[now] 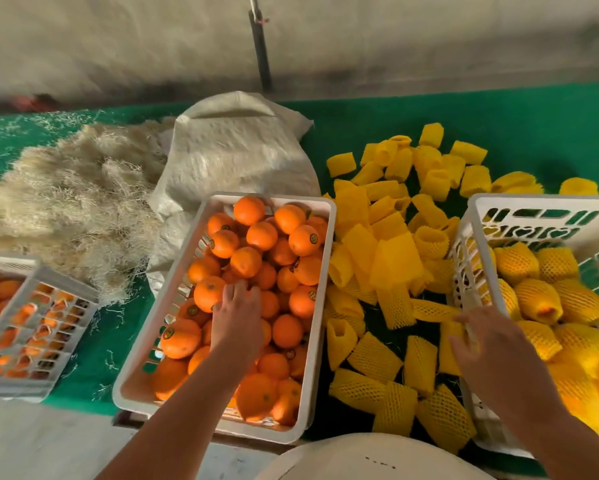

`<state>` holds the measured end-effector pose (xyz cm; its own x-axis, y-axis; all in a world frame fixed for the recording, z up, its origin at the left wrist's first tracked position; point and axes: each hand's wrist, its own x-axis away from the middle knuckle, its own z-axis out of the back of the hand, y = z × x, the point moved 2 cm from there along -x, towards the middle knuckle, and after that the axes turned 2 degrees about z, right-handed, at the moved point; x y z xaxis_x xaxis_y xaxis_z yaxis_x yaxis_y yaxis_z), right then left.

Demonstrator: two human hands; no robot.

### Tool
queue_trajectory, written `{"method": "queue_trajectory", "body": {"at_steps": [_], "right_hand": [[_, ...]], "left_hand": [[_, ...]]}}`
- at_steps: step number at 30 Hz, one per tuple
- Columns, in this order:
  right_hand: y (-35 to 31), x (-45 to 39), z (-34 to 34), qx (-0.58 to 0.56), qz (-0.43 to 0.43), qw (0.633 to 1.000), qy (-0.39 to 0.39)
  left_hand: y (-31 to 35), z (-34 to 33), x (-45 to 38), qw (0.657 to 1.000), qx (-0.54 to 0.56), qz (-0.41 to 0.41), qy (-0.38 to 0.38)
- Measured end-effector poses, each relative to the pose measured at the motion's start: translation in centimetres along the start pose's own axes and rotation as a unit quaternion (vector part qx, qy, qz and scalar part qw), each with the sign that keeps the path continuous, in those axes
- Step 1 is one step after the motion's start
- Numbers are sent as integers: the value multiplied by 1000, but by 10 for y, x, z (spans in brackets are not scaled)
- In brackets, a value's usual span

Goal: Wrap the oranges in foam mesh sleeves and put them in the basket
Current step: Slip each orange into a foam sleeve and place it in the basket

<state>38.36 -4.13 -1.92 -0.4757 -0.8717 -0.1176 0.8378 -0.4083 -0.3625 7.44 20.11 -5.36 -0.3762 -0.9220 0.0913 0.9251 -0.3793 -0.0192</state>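
Observation:
A white crate (pixel 325 258) in the middle holds several bare oranges (pixel 261 235). My left hand (pixel 237 317) reaches into it, fingers curled down over an orange that the hand mostly hides. Loose yellow foam mesh sleeves (pixel 391 258) lie piled on the green table between the crates. My right hand (pixel 495 351) hovers by the left rim of the white basket (pixel 533 202) on the right and pinches one flattened sleeve (pixel 471 336). That basket holds several oranges wrapped in yellow sleeves (pixel 537 299).
A second white crate of oranges (pixel 38 306) stands at the left edge. A heap of pale straw-like fibre (pixel 73 202) and a white woven sack (pixel 235 154) lie behind the crates on the green table cover (pixel 516 126). A dark pole (pixel 260 50) stands against the far wall.

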Motion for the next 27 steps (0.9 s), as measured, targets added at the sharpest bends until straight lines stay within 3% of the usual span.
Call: {"method": "queue_trajectory", "body": {"at_steps": [5,8,11,14,18,19,20,22,23,25,27], "right_hand": [[-24,-2,-35,-6,45,997,-61],[-42,-7,-57,-43,69,986,-143],[-67,-13,-80,-72,95,962,-245],[-94,-23,-105,-73,110,939,-317],[-108,-36,-133,-4,122,905,-407],[-109,-38,-138,11,121,897,-426],[-108,-40,-142,22,119,891,-438],[-105,-40,-143,17,107,899,-424],[-103,-39,-140,-3,92,913,-398],[-97,-36,-126,-71,47,946,-314],[-87,-35,-106,-132,-1,963,-236]], "left_hand": [[-10,0,-12,997,-60,-44,-37],[-14,-1,-14,996,-59,-48,-39],[-22,-2,-13,999,26,-30,-24],[-24,-2,0,981,194,-3,-5],[-21,-1,21,924,377,57,-7],[-20,0,26,897,434,82,-26],[-17,1,32,849,513,115,-58],[-10,3,44,721,658,174,-129],[-7,4,49,680,693,186,-153],[-2,12,55,652,712,170,-198],[6,26,58,685,680,113,-237]]}}
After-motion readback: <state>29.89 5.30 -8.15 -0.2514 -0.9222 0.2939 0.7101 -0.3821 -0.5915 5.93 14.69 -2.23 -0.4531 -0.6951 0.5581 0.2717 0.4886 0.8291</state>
